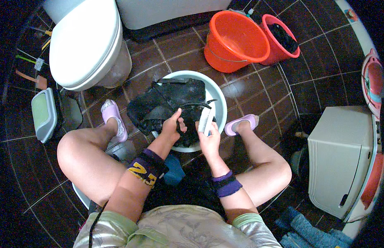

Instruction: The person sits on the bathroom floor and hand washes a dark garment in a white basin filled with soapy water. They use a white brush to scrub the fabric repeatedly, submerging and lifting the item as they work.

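Note:
A pale blue plastic basin [222,102] stands on the floor between my feet. In it, and hanging over its left rim, is a black backpack-like fabric bag [182,93] with straps, which looks wet. My left hand [172,125] grips a black strap [179,126] of the bag, thumb pointing up. My right hand [210,138] holds a scrub brush [205,119] with white bristles upright at the basin's right side. A thin black strap [196,104] loops close above the bristles. The bag's lower part is partly hidden by my hands.
A toilet [83,46] stands at the upper left, with a waste bin [45,114] below it. An orange bucket [235,40] and a pink bucket [280,43] holding dark cloth are beyond the basin. At right are a beige cabinet [337,161] and blue fabric [309,229].

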Demonstrator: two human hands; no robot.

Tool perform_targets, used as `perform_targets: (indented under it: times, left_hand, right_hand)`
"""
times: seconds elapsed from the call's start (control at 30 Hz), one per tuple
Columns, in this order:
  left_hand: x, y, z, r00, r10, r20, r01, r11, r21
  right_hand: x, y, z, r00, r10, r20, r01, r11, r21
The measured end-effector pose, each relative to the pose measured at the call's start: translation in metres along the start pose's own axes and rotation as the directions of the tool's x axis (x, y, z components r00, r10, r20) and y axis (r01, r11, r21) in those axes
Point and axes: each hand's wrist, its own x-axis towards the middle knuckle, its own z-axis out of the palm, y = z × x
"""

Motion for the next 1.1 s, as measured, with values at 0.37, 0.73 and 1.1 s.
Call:
perform_targets:
  times: [0.37,0.73,1.1]
  left_hand:
    - [-0.013,0.004,0.032,0.968,-0.056,-0.246,0.053,0.998,-0.019]
    - [-0.011,0.002,0.014,1.000,0.018,-0.007,-0.018,0.999,0.038]
    - [-0.036,0.000,-0.020,0.953,-0.052,0.298,0.059,0.998,-0.013]
  right_hand:
    - [0.000,0.027,-0.006,0.982,0.184,-0.031,-0.182,0.981,0.066]
    - [0.014,0.013,0.001,0.970,0.212,0.116,-0.225,0.969,0.107]
    - [0.015,-0.039,0.010,0.957,0.060,0.285,0.120,0.811,-0.573]
